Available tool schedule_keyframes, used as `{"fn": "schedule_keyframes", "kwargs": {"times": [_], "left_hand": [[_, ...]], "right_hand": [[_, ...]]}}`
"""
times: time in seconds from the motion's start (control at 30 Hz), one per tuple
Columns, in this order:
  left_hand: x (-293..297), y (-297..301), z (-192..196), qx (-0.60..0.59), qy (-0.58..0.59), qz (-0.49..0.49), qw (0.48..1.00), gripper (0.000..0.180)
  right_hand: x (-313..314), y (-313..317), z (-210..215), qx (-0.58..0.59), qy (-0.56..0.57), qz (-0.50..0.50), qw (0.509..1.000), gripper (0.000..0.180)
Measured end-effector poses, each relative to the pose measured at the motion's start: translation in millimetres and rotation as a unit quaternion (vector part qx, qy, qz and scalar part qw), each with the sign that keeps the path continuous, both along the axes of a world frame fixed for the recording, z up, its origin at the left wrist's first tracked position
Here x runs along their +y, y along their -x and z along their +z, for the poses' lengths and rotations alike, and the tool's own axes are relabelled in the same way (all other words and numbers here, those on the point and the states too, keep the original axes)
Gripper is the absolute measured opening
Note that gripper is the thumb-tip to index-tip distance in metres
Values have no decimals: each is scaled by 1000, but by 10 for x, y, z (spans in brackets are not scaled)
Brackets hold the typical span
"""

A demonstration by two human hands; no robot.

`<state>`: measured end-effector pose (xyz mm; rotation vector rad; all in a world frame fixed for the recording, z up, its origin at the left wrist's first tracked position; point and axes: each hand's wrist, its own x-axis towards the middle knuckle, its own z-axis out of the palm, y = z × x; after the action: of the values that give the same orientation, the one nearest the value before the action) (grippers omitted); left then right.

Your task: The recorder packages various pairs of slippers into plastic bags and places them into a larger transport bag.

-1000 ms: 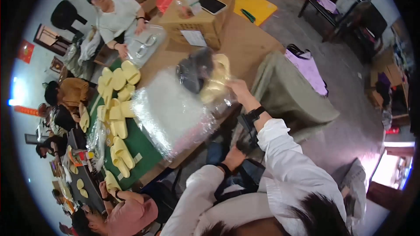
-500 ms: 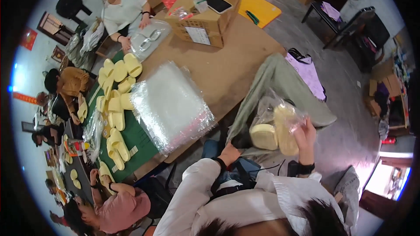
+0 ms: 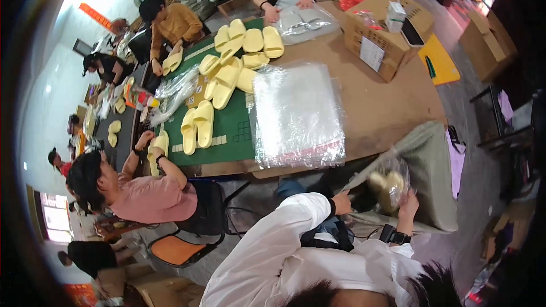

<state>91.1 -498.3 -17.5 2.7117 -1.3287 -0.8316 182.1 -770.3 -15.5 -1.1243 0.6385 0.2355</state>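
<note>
My right hand grips the edge of a clear plastic bag holding a pair of yellow slippers. The bag is at the mouth of a large grey-green sack, which hangs beside the table. My left hand is closed on the near rim of this sack and pulls it toward me. Just beyond my hands, a stack of clear plastic bags lies on the table's near edge. Several loose yellow slippers lie to the left of that stack.
A cardboard box with a phone on top stands at the table's far right. Co-workers sit around the table; one in a pink shirt is at my left and handles a slipper. An orange-seated chair stands behind that person.
My view has turned left. The bagged slippers have moved lower, into the sack's opening, with my right hand still on the bag. My left hand keeps its hold on the sack.
</note>
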Motion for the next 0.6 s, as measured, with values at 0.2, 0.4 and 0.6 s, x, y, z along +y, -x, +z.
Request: {"fn": "schedule_keyframes", "kwargs": {"times": [0.2, 0.4, 0.6], "left_hand": [[475, 36, 212, -35, 172, 28, 984, 48], [1913, -361, 795, -113, 261, 315, 905, 38], [4215, -239, 41, -287, 379, 804, 358, 59]], "right_hand": [[456, -45, 309, -22, 279, -99, 955, 48], [1881, -394, 783, -219, 301, 64, 926, 31], [3804, -8, 1054, -204, 129, 286, 927, 22]]}}
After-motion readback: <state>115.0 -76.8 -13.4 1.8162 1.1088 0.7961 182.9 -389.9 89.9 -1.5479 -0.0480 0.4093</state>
